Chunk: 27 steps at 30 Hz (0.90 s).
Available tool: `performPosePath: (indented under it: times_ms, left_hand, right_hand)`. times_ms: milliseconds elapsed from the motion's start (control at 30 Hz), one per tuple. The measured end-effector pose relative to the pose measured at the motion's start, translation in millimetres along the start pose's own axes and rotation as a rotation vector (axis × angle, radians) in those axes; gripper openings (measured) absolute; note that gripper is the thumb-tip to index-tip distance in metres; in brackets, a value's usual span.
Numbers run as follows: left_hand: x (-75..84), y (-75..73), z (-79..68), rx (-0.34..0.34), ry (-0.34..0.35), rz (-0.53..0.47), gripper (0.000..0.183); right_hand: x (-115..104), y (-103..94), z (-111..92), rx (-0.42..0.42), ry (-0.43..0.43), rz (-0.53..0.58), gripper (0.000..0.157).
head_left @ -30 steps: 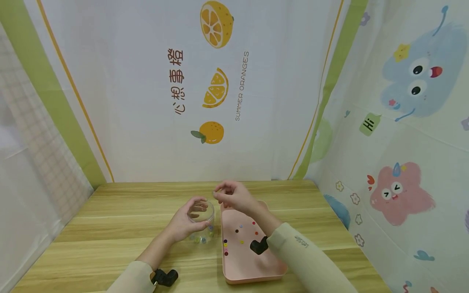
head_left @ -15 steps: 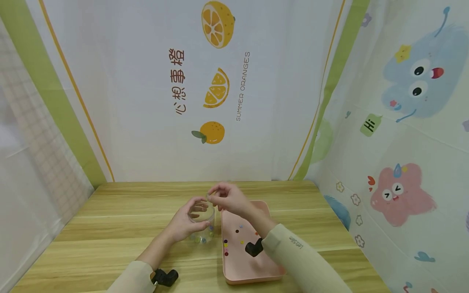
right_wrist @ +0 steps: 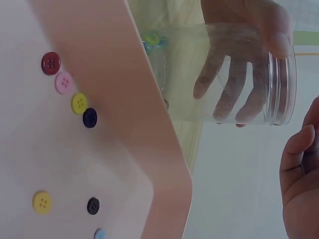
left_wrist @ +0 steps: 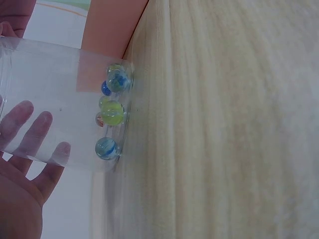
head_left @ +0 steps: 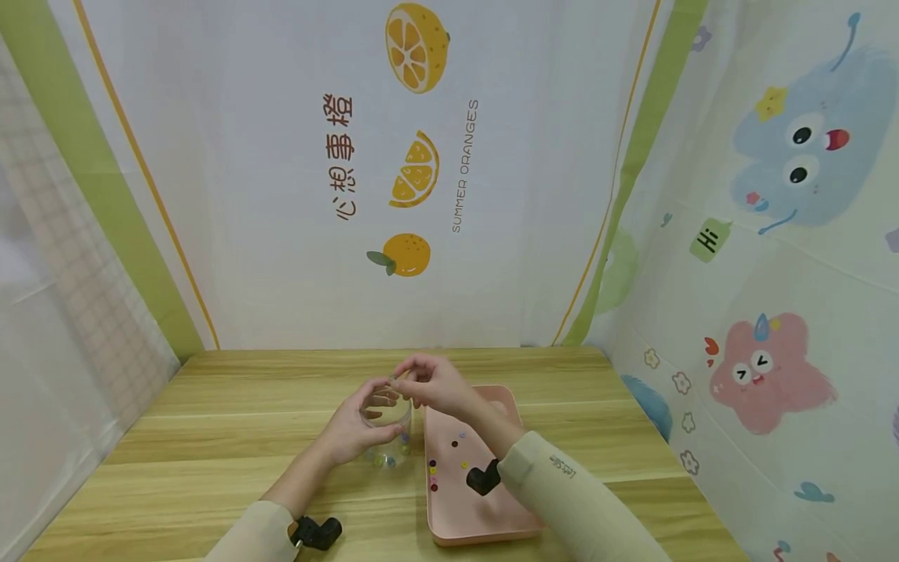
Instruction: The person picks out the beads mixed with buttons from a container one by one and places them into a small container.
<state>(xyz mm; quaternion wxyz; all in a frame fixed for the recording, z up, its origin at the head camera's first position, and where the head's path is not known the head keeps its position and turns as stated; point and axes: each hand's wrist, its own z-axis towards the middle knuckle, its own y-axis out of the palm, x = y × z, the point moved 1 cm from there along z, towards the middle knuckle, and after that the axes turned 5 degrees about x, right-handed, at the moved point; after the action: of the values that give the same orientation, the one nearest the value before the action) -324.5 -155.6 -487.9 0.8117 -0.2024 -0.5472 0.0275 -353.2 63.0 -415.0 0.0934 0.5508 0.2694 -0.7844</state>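
A clear jar (head_left: pixel 386 439) stands upright on the wooden table with its mouth uncovered. My left hand (head_left: pixel 351 425) grips it near the rim, thumb on the near side and fingers round the far side. Several glass marbles (left_wrist: pixel 112 113) lie on its bottom: green, blue and clear. My right hand (head_left: pixel 437 385) is at the far side of the jar's mouth, thumb and forefinger pinched together. Between their tips shows a small pale thing that looks like a marble, mostly hidden by the fingers. In the right wrist view the right fingertips sit just beyond the rim.
Close to the jar's right is a pink tray (head_left: pixel 485 538) with raised walls. Inside lie several buttons, among them a dark red button (right_wrist: pixel 51 63), a pink button (right_wrist: pixel 64 82) and a yellow button (right_wrist: pixel 42 202). A printed curtain (head_left: pixel 281 297) hangs behind the table.
The right hand has moved left from above the tray's far end to the jar's rim, carrying the small pale thing. The left hand and the jar have stayed in place.
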Motion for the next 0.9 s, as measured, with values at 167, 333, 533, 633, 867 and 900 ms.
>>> performPosePath:
  times_ms: [167, 333, 533, 633, 867, 900]
  left_hand:
    - [-0.4, -0.1, -0.2, -0.002, -0.003, -0.001, 0.073]
    - [-0.5, -0.3, -0.1, 0.002, 0.000, 0.002, 0.070]
    - [0.3, -0.3, 0.5, 0.001, 0.006, -0.004, 0.070]
    - [0.6, -0.3, 0.6, -0.003, 0.001, -0.003, 0.071]
    - [1.1, 0.2, 0.6, -0.005, 0.002, -0.016, 0.073]
    - [1.0, 0.3, 0.6, -0.003, 0.003, -0.016, 0.074]
  right_hand:
    - [1, 0.9, 1, -0.015, -0.013, 0.004, 0.024]
    - [2, -0.1, 2, -0.014, -0.010, 0.010, 0.024]
    - [1, -4.6, 0, 0.009, 0.020, -0.028, 0.030]
    - [0, -8.6, -3, 0.021, 0.029, -0.035, 0.034]
    - [4, -20.1, -10, 0.041, 0.017, -0.040, 0.036]
    - [6, -21.8, -11, 0.043, 0.014, -0.045, 0.036]
